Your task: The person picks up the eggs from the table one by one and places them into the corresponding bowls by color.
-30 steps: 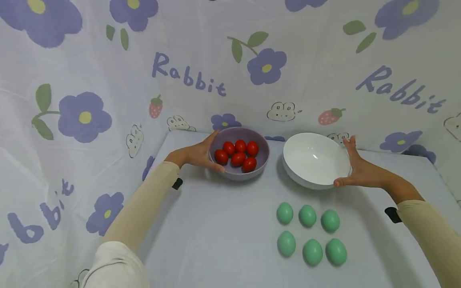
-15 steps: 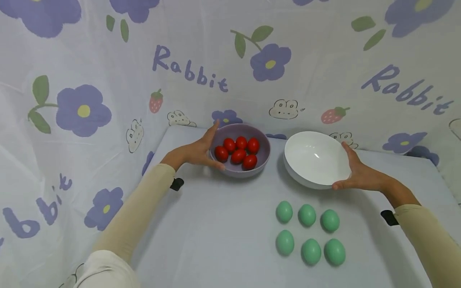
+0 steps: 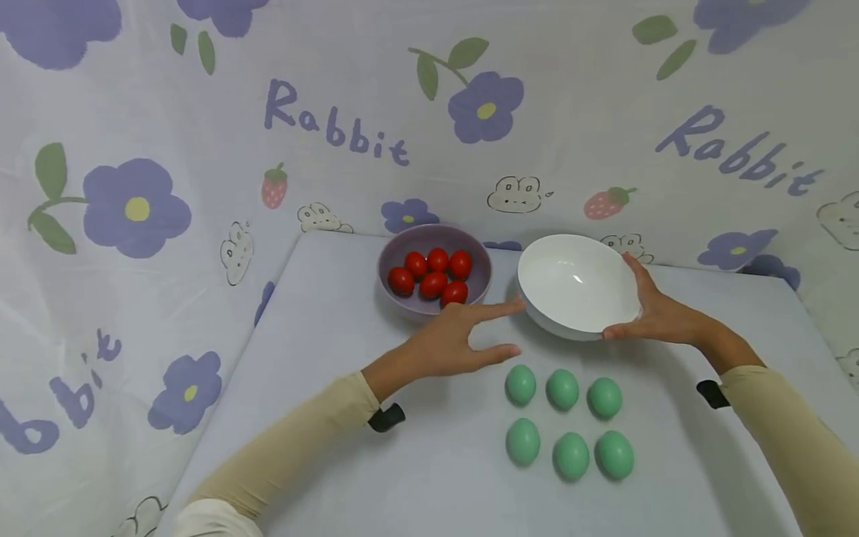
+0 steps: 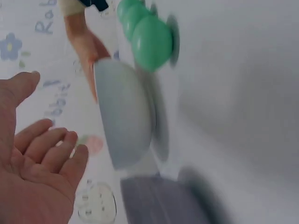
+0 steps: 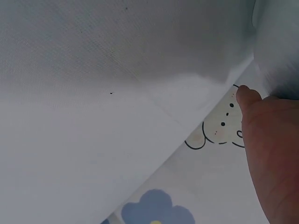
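Observation:
My right hand (image 3: 661, 313) holds the right side of a white bowl (image 3: 577, 287), thumb at the front and fingers towards the back. In the right wrist view only the thumb side of that hand (image 5: 271, 149) shows, against the bowl's blurred wall. My left hand (image 3: 456, 343) hovers in front of a purple bowl (image 3: 389, 298), fingers spread and pointing right to the white bowl. The left wrist view shows this hand (image 4: 39, 172) holding nothing, palm visible. Several glossy red ovals (image 3: 432, 285), eggs or small tomatoes, lie in the purple bowl.
Several green eggs (image 3: 564, 389) lie in two rows on the white table (image 3: 376, 447), in front of the white bowl. A flower-printed cloth (image 3: 335, 45) hangs behind and to the left. Black wrist straps (image 3: 387, 418) sit at both sleeves.
My left hand has left the purple bowl's left side and moved right, across its front, towards the white bowl. My right hand stays at the white bowl; the view shifted slightly.

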{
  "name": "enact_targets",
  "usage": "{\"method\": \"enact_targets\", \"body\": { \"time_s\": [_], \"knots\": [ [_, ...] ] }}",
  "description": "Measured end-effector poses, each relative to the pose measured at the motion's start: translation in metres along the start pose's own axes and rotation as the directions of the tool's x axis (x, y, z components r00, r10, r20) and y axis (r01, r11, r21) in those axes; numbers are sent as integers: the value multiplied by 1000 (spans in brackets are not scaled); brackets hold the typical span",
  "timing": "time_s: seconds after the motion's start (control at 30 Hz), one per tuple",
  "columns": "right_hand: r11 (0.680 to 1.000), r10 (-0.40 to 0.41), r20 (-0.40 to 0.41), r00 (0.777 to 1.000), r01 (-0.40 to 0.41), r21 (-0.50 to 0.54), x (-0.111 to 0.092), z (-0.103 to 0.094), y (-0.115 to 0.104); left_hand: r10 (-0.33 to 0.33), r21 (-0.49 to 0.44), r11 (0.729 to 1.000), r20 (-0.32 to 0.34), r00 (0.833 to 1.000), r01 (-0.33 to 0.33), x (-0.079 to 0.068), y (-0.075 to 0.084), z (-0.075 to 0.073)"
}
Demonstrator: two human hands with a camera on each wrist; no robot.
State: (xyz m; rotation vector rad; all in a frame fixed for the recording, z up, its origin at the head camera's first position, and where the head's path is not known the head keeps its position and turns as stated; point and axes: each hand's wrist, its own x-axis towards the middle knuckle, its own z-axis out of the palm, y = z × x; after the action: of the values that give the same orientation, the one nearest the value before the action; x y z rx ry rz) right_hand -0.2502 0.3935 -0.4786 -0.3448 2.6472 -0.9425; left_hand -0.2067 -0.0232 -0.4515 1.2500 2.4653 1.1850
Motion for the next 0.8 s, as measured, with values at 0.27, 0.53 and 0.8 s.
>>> {"method": "enact_targets", "body": {
  "time_s": [0.27, 0.53, 0.8],
  "knots": [
    [1000, 13, 9, 1000, -13, 0, 7, -1, -2, -145, 88, 987, 87, 986, 138, -3, 3, 46],
    [1000, 26, 11, 1000, -26, 9, 5, -1, 0, -170, 147, 978, 145, 975, 148, 0, 1, 72],
    [999, 32, 15, 999, -32, 5, 1, -1, 4, -130, 127, 985, 142, 981, 113, 3, -2, 82]
  ]
}}
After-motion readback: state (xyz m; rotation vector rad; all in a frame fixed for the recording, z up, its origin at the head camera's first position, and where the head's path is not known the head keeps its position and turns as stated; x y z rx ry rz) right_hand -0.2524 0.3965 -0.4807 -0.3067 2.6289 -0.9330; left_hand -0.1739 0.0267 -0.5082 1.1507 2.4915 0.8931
